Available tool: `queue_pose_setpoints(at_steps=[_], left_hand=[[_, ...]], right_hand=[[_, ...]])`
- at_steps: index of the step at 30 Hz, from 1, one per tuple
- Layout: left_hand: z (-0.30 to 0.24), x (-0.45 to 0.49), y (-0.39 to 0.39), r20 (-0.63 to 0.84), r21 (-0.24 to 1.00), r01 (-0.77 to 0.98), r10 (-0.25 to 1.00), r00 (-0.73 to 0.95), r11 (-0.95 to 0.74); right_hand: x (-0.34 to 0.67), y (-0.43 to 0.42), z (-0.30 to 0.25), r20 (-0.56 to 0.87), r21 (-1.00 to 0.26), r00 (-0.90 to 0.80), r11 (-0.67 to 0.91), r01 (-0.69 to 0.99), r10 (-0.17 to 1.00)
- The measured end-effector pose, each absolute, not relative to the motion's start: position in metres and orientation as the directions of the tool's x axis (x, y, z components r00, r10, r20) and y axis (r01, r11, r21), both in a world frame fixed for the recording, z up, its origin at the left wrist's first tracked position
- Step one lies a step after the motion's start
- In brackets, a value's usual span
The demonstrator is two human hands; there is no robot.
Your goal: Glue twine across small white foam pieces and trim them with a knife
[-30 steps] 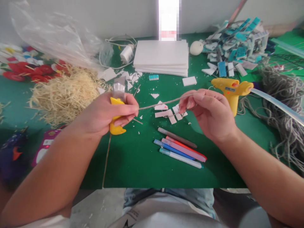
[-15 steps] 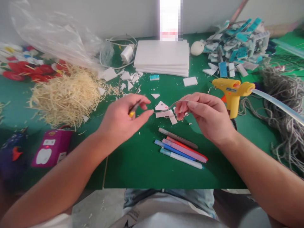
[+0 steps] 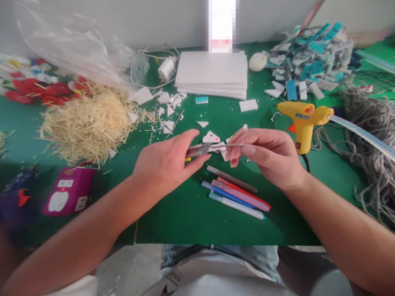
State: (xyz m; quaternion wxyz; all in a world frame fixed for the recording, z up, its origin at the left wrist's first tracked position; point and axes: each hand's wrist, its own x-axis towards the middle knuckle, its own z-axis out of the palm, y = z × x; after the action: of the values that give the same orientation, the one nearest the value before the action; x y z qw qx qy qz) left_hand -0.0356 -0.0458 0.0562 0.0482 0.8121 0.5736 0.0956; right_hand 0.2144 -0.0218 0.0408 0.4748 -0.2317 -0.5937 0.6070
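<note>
My left hand [image 3: 165, 160] is closed around small pliers [image 3: 202, 149] with a grey metal head and a bit of yellow on the handle. The head of the pliers points right and meets the left end of a thin grey cord [image 3: 230, 145]. My right hand [image 3: 268, 154] pinches that cord between thumb and fingers, holding it nearly straight and level. Below both hands, white foam scraps [image 3: 211, 137] lie on the green table. Several marker pens [image 3: 237, 204] rest side by side nearer my body.
A yellow glue gun [image 3: 304, 119] and tangled grey cord [image 3: 370, 164] lie right. Straw [image 3: 89, 123] and a purple power socket box [image 3: 69, 191] sit left. Behind are stacked white foam sheets [image 3: 211, 72], a white egg-shaped piece [image 3: 257, 61] and a heap of blue-white scraps [image 3: 308, 61].
The pliers have swung round to point right and reach the cord's end. My left hand has shifted slightly right. The cord, curved before, now looks straight.
</note>
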Motion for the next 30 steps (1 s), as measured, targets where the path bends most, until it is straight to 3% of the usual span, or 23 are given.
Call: queue_pose_setpoints(at_steps=[3, 6, 8, 11, 15, 18, 21, 23, 26, 30], left_hand=[[0.065, -0.039, -0.035, 0.02, 0.008, 0.983, 0.983, 0.181, -0.181], [0.075, -0.038, -0.027, -0.178, -0.169, 0.981, 0.982, 0.064, -0.095], [0.08, -0.036, -0.026, -0.303, -0.225, 0.971, 0.953, 0.011, -0.083], [0.08, -0.032, -0.029, -0.321, -0.215, 0.975, 0.947, -0.014, -0.058], [0.072, -0.033, -0.033, -0.22, -0.056, 0.995, 0.973, 0.064, -0.079], [0.071, -0.037, -0.039, -0.145, 0.23, 0.968, 0.98, 0.139, -0.103], [0.075, -0.039, -0.046, -0.261, 0.6, 0.797, 0.924, 0.28, -0.072], [0.078, -0.038, -0.049, -0.382, 0.737, 0.676, 0.834, 0.397, 0.016], [0.08, -0.035, -0.048, -0.461, 0.778, 0.623, 0.75, 0.473, 0.085], [0.084, -0.043, -0.036, -0.468, 0.728, 0.68, 0.79, 0.395, 0.091]], right_hand=[[0.215, -0.021, 0.041, 0.308, -0.927, -0.461, 0.155, -0.341, 0.832], [0.216, -0.02, 0.043, 0.328, -0.904, -0.503, 0.111, -0.413, 0.799], [0.216, -0.02, 0.045, 0.335, -0.89, -0.606, 0.031, -0.455, 0.722], [0.216, -0.02, 0.046, 0.315, -0.87, -0.775, -0.16, -0.467, 0.548], [0.217, -0.024, 0.047, 0.199, -0.9, -0.871, -0.269, -0.344, 0.448], [0.22, -0.024, 0.047, 0.086, -0.932, -0.926, -0.3, -0.206, 0.368], [0.222, -0.022, 0.047, 0.075, -0.939, -0.944, -0.295, -0.175, 0.321], [0.222, -0.021, 0.047, 0.084, -0.944, -0.947, -0.281, -0.176, 0.309], [0.221, -0.021, 0.048, 0.094, -0.932, -0.943, -0.306, -0.196, 0.318], [0.219, -0.02, 0.052, 0.092, -0.927, -0.916, -0.302, -0.222, 0.391]])
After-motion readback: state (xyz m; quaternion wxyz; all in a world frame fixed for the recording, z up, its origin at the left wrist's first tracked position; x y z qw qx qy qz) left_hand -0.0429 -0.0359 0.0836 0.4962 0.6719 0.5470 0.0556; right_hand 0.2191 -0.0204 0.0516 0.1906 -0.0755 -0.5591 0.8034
